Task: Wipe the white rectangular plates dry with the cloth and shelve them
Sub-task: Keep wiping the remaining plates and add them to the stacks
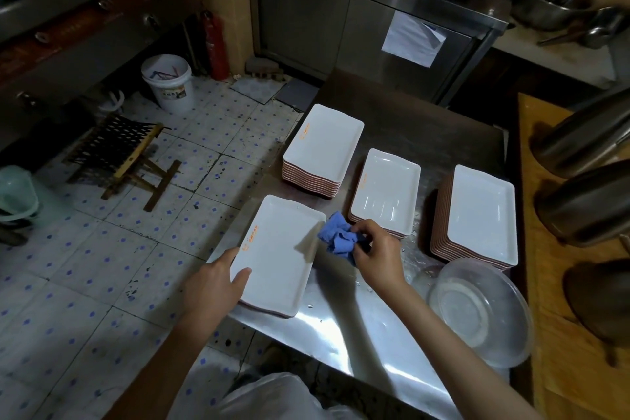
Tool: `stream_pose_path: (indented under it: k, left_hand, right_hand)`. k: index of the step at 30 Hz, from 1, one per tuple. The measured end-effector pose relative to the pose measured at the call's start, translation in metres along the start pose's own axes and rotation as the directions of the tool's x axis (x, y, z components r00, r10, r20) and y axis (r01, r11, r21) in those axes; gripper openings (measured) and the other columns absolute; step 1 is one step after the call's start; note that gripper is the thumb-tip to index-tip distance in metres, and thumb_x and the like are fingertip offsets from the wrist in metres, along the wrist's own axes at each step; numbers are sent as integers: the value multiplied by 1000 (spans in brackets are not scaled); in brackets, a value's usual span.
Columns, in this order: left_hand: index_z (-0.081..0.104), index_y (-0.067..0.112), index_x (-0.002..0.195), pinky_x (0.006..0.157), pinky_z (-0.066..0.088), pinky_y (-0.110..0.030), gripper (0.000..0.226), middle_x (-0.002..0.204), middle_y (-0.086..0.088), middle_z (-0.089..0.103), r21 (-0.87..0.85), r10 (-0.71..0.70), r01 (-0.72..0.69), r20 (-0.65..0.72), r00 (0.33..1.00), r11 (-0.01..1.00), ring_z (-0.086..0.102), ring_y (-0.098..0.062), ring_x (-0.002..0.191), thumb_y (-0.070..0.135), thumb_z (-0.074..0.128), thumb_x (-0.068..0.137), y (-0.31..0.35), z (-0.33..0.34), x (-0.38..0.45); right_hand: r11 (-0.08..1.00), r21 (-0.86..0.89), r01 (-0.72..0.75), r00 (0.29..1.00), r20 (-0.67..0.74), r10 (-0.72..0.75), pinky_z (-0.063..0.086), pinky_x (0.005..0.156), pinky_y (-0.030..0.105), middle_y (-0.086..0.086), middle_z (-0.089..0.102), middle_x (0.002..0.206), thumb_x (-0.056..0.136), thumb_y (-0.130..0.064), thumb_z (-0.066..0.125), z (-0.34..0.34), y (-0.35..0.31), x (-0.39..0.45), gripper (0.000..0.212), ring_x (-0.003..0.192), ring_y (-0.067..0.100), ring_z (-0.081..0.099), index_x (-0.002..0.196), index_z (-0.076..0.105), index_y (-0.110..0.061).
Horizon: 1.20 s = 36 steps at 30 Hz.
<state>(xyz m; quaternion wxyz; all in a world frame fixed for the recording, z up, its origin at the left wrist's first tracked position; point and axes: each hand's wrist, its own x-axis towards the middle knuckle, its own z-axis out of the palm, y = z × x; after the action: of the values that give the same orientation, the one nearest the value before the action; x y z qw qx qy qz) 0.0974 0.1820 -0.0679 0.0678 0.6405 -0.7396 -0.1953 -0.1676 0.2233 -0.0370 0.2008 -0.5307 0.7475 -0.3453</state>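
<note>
On the near left corner of the steel table (341, 327) lies a white rectangular plate (279, 256), on top of a short pile. The left hand (211, 286) holds its near left edge, thumb over the rim. The right hand (378, 252) pinches a crumpled blue cloth (337, 237) just beside the plate's right edge. Further back stand three more piles of the same plates: a tall stack (322, 147) at the far left, a low stack (387, 187) in the middle, and a tall stack (480, 211) at the right. Water drops lie on the table. A clear plastic bowl (477, 310) sits near the right stack. A white bucket (168, 82) and a folding wooden stool (122, 153) stand on the tiled floor (85, 266).
</note>
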Motion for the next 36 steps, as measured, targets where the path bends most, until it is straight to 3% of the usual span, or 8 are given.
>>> stream_pose_path:
  k: [4, 7, 13, 16, 22, 27, 33, 36]
  left_hand:
    - [46, 20, 138, 66, 49, -30, 49, 118, -7, 67, -7, 7, -8, -29, 1000, 1000, 66, -26, 97, 40, 53, 93, 11, 3, 14]
    - [47, 22, 137, 70, 49, -33, 49, 107, -9, 70, -15, 78, -78, -35, 996, 997, 65, -28, 94, 41, 53, 93, 27, 4, 26]
    - [53, 24, 127, 84, 50, -36, 40, 114, -4, 69, -97, 272, -262, 106, 957, 960, 62, -29, 107, 40, 54, 91, 93, 24, 70]
    - [56, 18, 124, 81, 47, -35, 37, 112, -10, 68, -88, 370, -360, 149, 917, 929, 60, -33, 106, 37, 53, 92, 131, 32, 91]
    - [55, 8, 108, 78, 45, -38, 32, 105, -18, 66, -116, 436, -420, 222, 872, 900, 59, -37, 103, 36, 55, 92, 181, 51, 131]
    - [40, 4, 126, 86, 45, -41, 54, 123, -20, 57, -87, 357, -348, 333, 873, 933, 54, -40, 113, 43, 53, 92, 200, 68, 146]
    - [37, 1, 124, 87, 45, -42, 58, 126, -22, 55, -141, 238, -200, 361, 902, 970, 54, -40, 115, 42, 59, 90, 204, 80, 157]
    - [40, 0, 120, 86, 44, -43, 50, 124, -26, 55, -178, 233, -178, 372, 898, 968, 53, -42, 113, 37, 57, 92, 202, 85, 160]
  right_hand:
    - [999, 7, -35, 999, -35, 35, 41, 61, 31, -2, 61, 74, 72, 5, 62, -6, 8, 0, 21, 69, 21, 53, 84, 63, -12]
    - [998, 14, -61, 996, -66, 62, 45, 61, 35, -3, 61, 75, 74, 4, 64, -13, 17, -2, 20, 70, 19, 55, 83, 62, -14]
    - [989, 28, -142, 977, -156, 145, 43, 60, 33, -3, 60, 72, 73, 6, 62, -33, 28, -6, 20, 66, 14, 51, 80, 62, -13]
    - [982, 19, -186, 965, -184, 187, 41, 59, 29, -6, 58, 70, 73, 4, 63, -43, 32, -6, 24, 63, 7, 49, 77, 58, -19]
    - [970, 42, -239, 936, -256, 242, 44, 61, 33, -6, 60, 74, 75, 1, 63, -56, 44, -6, 21, 67, 16, 54, 82, 60, -18]
    - [952, 120, -282, 902, -305, 305, 45, 59, 33, -10, 60, 74, 75, 1, 64, -58, 54, -11, 22, 65, 11, 54, 84, 61, -18]
    - [962, 53, -268, 887, -375, 268, 38, 56, 15, -15, 56, 69, 72, 7, 66, -59, 56, -22, 29, 64, 1, 52, 79, 59, -20]
    - [955, 48, -293, 874, -391, 288, 41, 57, 20, -15, 56, 69, 73, 6, 66, -59, 59, -28, 30, 67, 4, 52, 79, 58, -22]
